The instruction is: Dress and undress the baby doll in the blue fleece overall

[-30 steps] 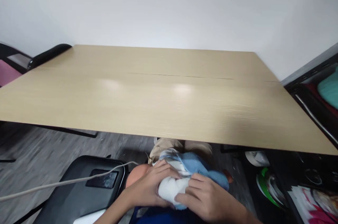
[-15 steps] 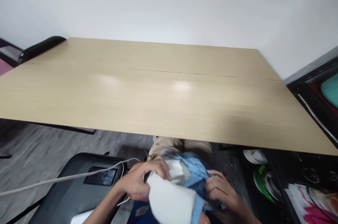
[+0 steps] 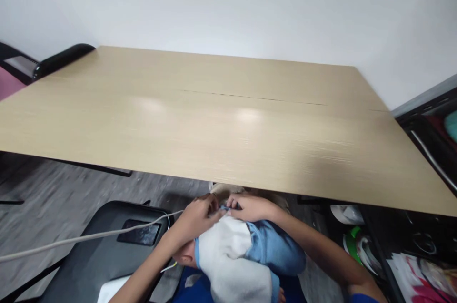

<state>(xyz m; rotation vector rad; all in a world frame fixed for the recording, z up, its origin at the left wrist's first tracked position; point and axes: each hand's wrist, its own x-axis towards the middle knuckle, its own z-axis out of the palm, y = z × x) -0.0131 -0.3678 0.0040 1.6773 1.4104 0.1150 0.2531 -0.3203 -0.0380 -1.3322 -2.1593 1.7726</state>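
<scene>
What looks like a baby doll lies on my lap under the table's front edge. Its white top (image 3: 228, 246) has light-blue trim, and its lower part is in blue trousers (image 3: 280, 248). Part of its head (image 3: 185, 255) shows beneath my left forearm. My left hand (image 3: 205, 212) pinches the garment's front edge, where a bit of dark-blue cloth shows. From the other side my right hand (image 3: 250, 206) reaches across the trousers, its fingers closed on the same edge, close to the left fingertips. The exact spot between the fingertips is partly hidden.
Ahead stretches a wooden table (image 3: 214, 127) against a white wall. At left, a black chair (image 3: 96, 255) bears a phone (image 3: 139, 232), with a pale cable (image 3: 89, 237) running across. At right, a dark shelf holds green tape (image 3: 352, 243) and packets (image 3: 421, 269).
My left hand has left the white sleeve, and my right hand has moved left from the bunched blue cloth. They now meet at the garment's edge. The doll's clothing lies flatter.
</scene>
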